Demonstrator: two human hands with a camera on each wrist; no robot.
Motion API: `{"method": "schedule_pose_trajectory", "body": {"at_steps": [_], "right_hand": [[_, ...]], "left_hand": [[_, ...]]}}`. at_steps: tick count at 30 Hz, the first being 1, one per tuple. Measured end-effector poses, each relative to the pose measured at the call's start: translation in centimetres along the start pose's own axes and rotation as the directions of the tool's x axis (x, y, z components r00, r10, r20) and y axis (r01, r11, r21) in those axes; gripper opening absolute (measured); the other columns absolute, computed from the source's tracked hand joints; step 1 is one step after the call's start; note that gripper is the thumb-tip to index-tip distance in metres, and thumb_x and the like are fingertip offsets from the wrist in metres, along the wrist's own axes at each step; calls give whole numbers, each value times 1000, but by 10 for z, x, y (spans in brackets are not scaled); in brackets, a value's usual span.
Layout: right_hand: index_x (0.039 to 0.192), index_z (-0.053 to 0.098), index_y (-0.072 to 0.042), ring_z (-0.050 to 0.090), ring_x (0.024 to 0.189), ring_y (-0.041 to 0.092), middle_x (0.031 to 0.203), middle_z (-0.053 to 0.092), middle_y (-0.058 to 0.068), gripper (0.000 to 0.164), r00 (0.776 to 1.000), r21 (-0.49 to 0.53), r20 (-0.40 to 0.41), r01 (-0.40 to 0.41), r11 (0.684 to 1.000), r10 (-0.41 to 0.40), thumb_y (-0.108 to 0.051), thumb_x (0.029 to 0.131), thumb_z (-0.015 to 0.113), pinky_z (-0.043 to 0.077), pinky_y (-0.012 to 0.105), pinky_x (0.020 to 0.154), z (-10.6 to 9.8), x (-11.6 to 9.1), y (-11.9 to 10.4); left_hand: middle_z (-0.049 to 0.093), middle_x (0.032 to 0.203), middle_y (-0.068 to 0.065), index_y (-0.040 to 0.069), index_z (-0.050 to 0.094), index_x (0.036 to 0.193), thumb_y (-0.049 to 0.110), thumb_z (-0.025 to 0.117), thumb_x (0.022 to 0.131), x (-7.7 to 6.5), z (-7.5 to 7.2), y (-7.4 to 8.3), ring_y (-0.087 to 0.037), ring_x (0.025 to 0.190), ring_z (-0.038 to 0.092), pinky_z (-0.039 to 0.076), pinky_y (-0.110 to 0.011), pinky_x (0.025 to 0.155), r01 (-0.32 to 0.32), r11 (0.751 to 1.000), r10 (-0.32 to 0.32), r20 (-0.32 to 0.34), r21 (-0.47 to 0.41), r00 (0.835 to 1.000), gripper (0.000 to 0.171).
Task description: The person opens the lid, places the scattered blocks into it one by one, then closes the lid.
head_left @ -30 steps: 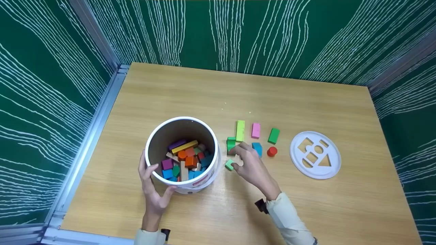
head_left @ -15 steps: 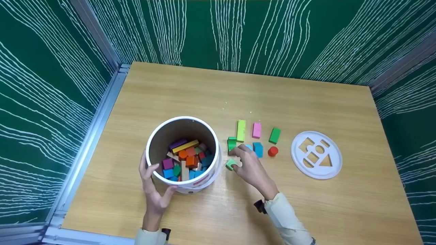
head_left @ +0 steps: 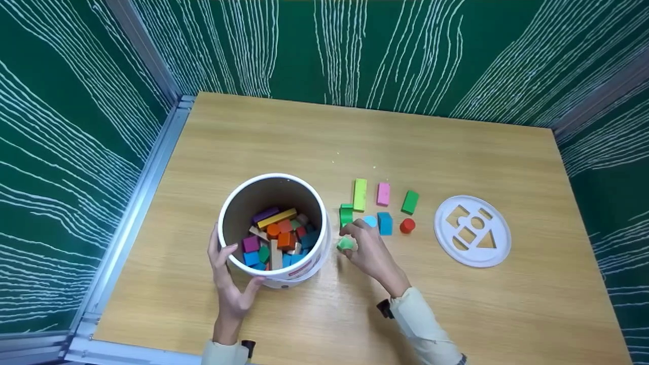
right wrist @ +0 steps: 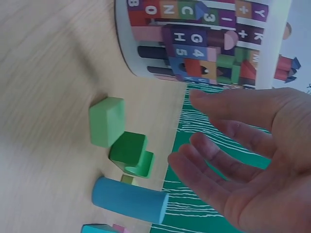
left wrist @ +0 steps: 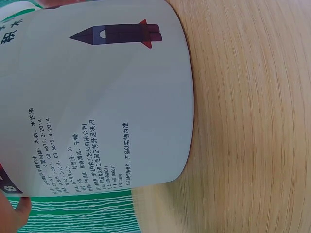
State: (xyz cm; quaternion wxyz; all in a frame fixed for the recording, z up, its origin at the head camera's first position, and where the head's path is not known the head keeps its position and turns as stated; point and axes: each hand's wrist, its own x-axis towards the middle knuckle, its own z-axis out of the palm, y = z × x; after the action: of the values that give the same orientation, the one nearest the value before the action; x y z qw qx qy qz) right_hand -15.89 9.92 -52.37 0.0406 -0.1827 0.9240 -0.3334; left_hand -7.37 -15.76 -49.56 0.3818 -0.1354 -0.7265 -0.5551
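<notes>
My left hand (head_left: 230,284) grips the white bucket (head_left: 324,248) from its left front, thumb near the front rim and a fingertip at the edge. Printed labels cover the bucket wall (left wrist: 112,97) in the left wrist view. Colourful wooden blocks (head_left: 284,241) lie inside. My right hand (head_left: 372,253) hovers just right of the bucket with fingers apart, above a light green block (right wrist: 107,121). The right wrist view shows a gap between the fingers and this block. Beside it stand a green block with a curved cut-out (right wrist: 131,150) and a blue cylinder (right wrist: 129,199).
A yellow-green block (head_left: 359,194), a pink block (head_left: 383,194) and a green block (head_left: 409,202) form a back row. In front are a blue block (head_left: 385,223) and a red cylinder (head_left: 407,225). A white lid with shaped holes (head_left: 497,253) lies at the right.
The light green block has turned a little beside the bucket. My right hand has shifted slightly left, its thumb and fingers spreading around the block. My left hand has stayed at the bucket.
</notes>
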Motion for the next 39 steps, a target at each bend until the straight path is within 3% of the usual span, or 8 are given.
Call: {"method": "schedule_pose_trajectory", "body": {"at_steps": [13,23,29,35,39], "right_hand": [[90,66,-8,49,77,17,89,57,7,29,999,-55,9,-43,998,44,-2,63,75,50,29,68,18,3,10],[95,65,-8,49,84,18,94,53,4,34,992,-45,53,-112,993,114,0,64,74,50,34,76,27,5,16],[98,64,-5,50,88,23,98,53,8,37,987,-68,80,-136,988,141,4,63,71,49,38,78,31,7,17],[97,65,-4,50,84,21,98,53,10,37,980,-68,101,-166,984,173,7,63,70,50,37,76,34,8,21],[94,65,-6,50,80,20,94,52,9,34,974,-61,128,-180,982,187,7,63,70,51,34,72,37,7,24]], "left_hand": [[17,133,-35,-3,40,110,41,63,73,-1,0,2,-42,123,19,24,-68,88,24,1000,-24,9,19,1000,62],[17,133,-35,-4,40,109,41,63,73,-1,0,2,-42,123,19,23,-68,89,25,999,-25,10,27,1000,62],[17,132,-36,-3,40,108,42,63,73,-2,1,2,-43,123,20,27,-54,98,14,999,-14,7,29,1000,62],[17,133,-35,-1,40,110,43,62,73,-1,0,2,-42,123,20,25,-62,93,26,999,-27,15,41,1000,61],[17,133,-35,0,41,111,43,62,74,-2,0,1,-42,123,20,26,-53,99,27,999,-28,13,45,1000,60]]}}
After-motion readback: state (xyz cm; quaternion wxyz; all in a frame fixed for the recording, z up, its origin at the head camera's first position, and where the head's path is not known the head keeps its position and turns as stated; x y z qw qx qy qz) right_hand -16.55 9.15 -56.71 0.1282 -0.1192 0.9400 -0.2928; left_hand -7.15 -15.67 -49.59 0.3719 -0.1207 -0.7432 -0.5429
